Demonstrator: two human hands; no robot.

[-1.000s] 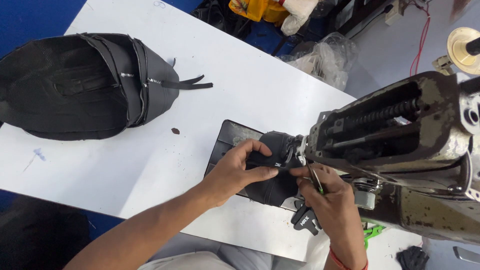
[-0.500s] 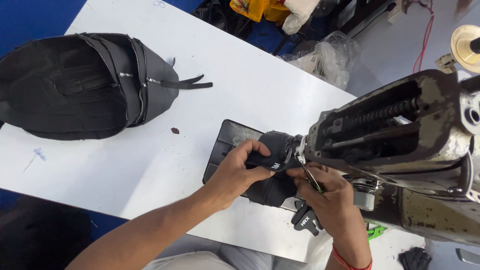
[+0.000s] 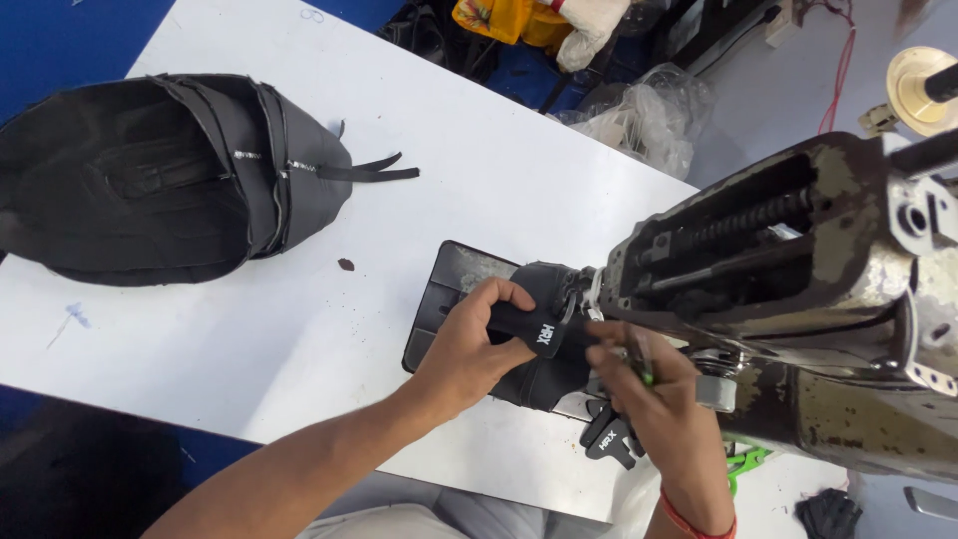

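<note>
My left hand pinches a small black fabric piece with a white printed mark, holding it against the needle area of a worn grey sewing machine. My right hand grips the same piece from the right side and also holds a thin green-tipped tool between its fingers. The piece rests over a dark metal plate set into the white table. The needle itself is hidden behind the fabric and machine head.
A stack of black bag panels with zippers and straps lies at the table's far left. Clear plastic bags and coloured cloth sit beyond the far edge. A thread spool stands at top right. Small black parts lie by my right wrist.
Both hands have shifted slightly on the black piece, turning it so the white printed mark now faces up. The bag panels and machine have not moved.
</note>
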